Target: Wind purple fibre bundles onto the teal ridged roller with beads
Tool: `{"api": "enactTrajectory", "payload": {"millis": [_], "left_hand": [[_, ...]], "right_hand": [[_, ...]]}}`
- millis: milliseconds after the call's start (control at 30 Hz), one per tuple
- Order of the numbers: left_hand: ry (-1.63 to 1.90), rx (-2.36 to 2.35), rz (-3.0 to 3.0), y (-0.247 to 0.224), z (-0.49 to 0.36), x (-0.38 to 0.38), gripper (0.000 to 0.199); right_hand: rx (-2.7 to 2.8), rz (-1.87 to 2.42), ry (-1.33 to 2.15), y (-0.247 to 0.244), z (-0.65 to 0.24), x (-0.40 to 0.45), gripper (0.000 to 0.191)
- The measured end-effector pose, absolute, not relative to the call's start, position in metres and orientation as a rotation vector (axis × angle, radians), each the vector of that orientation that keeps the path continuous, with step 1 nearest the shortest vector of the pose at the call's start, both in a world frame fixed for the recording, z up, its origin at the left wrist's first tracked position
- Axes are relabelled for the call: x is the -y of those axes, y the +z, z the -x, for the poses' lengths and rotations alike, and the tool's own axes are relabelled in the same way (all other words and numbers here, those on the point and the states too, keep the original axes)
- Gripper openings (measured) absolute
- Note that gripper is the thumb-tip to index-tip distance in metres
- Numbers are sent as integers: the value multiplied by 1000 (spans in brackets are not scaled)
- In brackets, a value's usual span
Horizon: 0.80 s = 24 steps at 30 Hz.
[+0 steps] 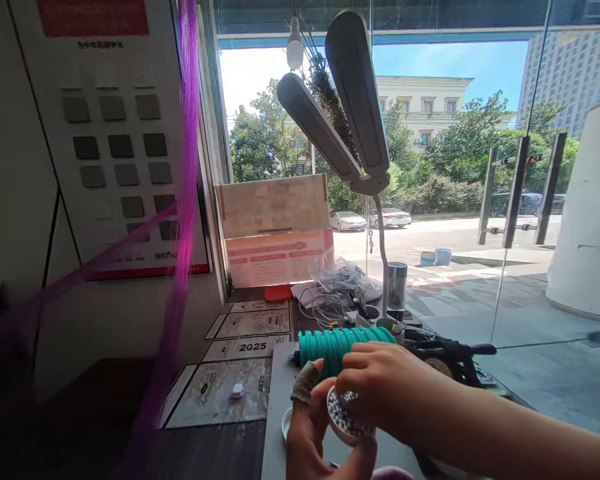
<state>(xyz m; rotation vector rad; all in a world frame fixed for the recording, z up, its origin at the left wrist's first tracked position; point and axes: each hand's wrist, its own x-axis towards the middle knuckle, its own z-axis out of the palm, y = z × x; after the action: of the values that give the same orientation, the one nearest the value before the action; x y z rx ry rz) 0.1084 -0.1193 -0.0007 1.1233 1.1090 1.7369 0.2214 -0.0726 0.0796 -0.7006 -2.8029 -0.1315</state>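
My left hand [307,430] grips a small round tub [349,437] tilted toward me, with a cloth-like grey-green sleeve on one finger. Inside the tub lie many tiny silvery-white beads [341,412]. My right hand [377,373] reaches in from the right, its bent fingers pressed together over the tub's upper edge; its fingertips are hidden, so what they hold cannot be seen. Just behind both hands lies a teal ribbed cylinder [325,348] on a light grey board [280,373]. Part of a white round dish or lid [285,425] shows beside my left hand.
A two-headed desk lamp [373,183] rises behind the cylinder. Cables and plastic bags [345,287], a pen cup [367,315] and a clear tumbler [397,287] stand at the back. A small white object [237,391] rests on a calendar mat [215,393]. Purple strands [187,167] hang at left.
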Motion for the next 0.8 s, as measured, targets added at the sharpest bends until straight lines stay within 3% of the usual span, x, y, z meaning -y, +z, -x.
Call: {"api": "enactTrajectory", "payload": {"millis": [333, 567, 800], "left_hand": [[1743, -1089, -1117, 2, -107, 121, 62], [1773, -1114, -1081, -1, -103, 120, 60], [1764, -1088, -1065, 2, -103, 120, 65]], "right_hand": [[2761, 703, -174, 80, -225, 67, 14], [2401, 1093, 376, 108, -258, 31, 12], [2196, 1065, 905, 91, -269, 10, 18]]}}
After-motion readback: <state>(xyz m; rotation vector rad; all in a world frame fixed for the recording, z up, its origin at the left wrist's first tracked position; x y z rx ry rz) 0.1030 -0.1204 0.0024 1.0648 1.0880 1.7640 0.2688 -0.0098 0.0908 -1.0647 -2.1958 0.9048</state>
